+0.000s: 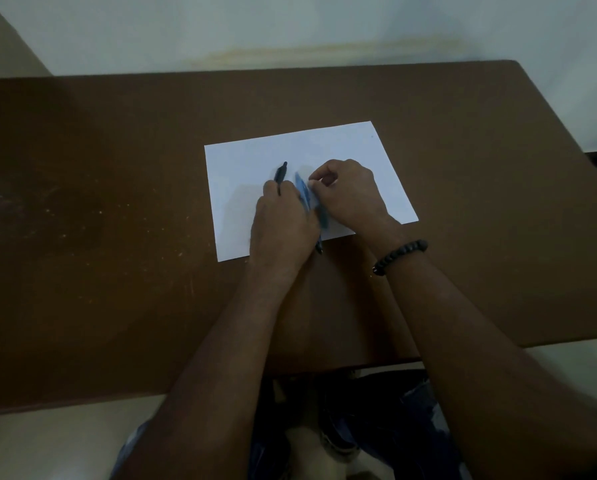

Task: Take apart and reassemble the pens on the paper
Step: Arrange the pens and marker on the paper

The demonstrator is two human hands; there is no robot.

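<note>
We see both hands working over the white rectangular sheet of paper, which lies at a slight angle on the brown wooden surface.

Left hand: fingers curled round a slim dark pen. Its far end sticks out beyond the knuckles, pointing away from the body and a little right; a dark tip shows below the heel of the hand, though we cannot tell whether it belongs to the same pen.

Right hand: fingers bent inward, tips pinching near the far end of a blurred blue piece, probably a pen barrel or cap. We cannot resolve exactly what it holds.

Key relation: the blue piece lies between the two hands, touching or just beside both, long axis running from far-left to near-right, roughly parallel to the dark pen. The right fingertips sit at its far end and the left palm covers its near end, so we judge a pull or twist along that axis would be needed to separate it. The right hand is better placed to do this.

A dark beaded bracelet sits on the right wrist.
</note>
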